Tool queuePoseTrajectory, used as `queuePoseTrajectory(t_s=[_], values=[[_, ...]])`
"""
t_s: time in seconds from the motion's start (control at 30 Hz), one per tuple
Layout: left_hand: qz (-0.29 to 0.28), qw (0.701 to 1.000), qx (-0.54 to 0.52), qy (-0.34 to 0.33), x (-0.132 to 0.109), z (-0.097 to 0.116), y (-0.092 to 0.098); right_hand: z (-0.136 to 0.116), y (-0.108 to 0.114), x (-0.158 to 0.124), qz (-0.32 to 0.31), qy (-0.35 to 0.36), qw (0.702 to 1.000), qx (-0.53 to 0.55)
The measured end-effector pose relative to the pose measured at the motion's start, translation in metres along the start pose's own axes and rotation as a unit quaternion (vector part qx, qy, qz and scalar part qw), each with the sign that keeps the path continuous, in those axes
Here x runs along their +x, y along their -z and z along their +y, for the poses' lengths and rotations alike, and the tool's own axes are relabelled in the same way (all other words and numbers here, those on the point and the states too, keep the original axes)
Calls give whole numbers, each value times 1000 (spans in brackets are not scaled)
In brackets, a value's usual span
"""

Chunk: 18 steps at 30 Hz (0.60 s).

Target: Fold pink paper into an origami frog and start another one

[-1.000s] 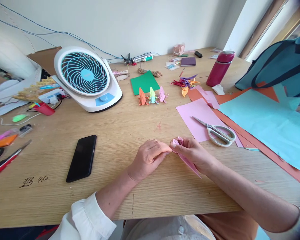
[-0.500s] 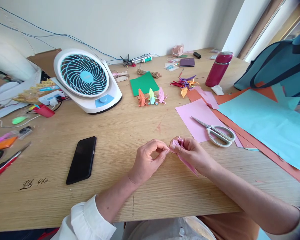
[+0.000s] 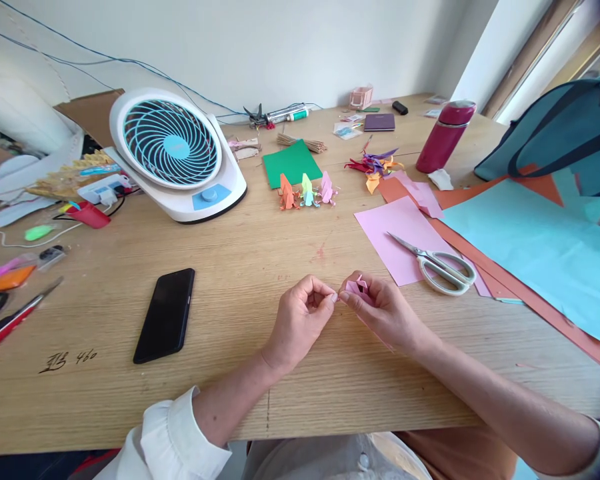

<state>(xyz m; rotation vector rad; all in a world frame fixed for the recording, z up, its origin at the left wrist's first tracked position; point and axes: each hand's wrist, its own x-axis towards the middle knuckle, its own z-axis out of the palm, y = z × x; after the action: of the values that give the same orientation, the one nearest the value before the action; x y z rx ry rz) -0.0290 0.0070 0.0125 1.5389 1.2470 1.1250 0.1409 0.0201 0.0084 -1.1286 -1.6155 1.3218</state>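
My right hand [image 3: 383, 308] is closed around a folded pink paper figure [image 3: 359, 287], most of it hidden by the fingers. Thumb and forefinger of my left hand [image 3: 305, 313] are pinched together at the figure's left tip, touching the right fingertips. What lies in that pinch is tiny, seemingly a thin end of the same pink paper. Beyond my hands stand three folded paper figures: an orange one [image 3: 289, 193], a light green one [image 3: 309, 191] and a pink one [image 3: 327, 189]. To the right, white-handled scissors [image 3: 443, 268] lie on a pink paper sheet [image 3: 383, 227].
A black phone [image 3: 165, 316] lies left of my hands, with a white fan [image 3: 230, 193] behind it. Green paper [image 3: 291, 162] lies behind the figures. Large light-blue sheets [image 3: 535, 247], a magenta bottle [image 3: 443, 140] and a blue bag [image 3: 555, 127] occupy the right side.
The right hand has turned slightly, so less of the pink paper shows below it. My left fingers have curled in a little more. The whole view has shifted slightly.
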Motion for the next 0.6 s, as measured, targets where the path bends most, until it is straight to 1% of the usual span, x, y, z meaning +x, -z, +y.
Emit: queuePoseTrajectory(t_s=[0.1,0.2,0.37,0.47,0.6], values=[[-9,999,23,-26,-2,-2,0,-2,-1,0,0,0,1000,2],[-14,999,21,-37,-2,-3,-2,-3,-2,-1,2,-1,1000,1],[-17,999,-20,-30,1,-4,-2,-3,-2,0,-1,-17,1000,18],[-25,998,-52,-29,4,-5,-2,-2,-2,1,8,-20,1000,22],[-41,997,-62,-31,5,-5,-1,0,-3,2,20,-13,999,34]])
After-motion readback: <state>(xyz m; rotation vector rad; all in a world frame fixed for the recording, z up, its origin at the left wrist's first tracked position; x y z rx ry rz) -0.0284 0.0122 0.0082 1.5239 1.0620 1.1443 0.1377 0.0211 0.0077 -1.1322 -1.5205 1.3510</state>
